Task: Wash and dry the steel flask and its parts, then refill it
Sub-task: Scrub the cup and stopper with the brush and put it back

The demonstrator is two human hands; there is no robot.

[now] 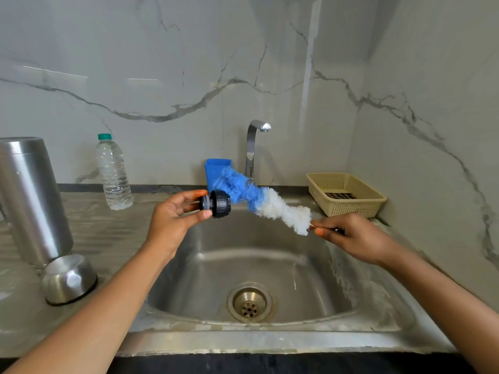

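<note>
I pinch the stopper [219, 203] in the left grip [172, 220] over the sink [243, 342] so runoff drains; the right grip [348, 236] holds the brush [259, 201] handle, bristles at the stopper. The flask [29, 201] stands on the worktop [91, 238].

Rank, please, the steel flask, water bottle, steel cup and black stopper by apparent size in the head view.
1. steel flask
2. water bottle and steel cup look alike, cup nearer: unranked
3. black stopper
</note>
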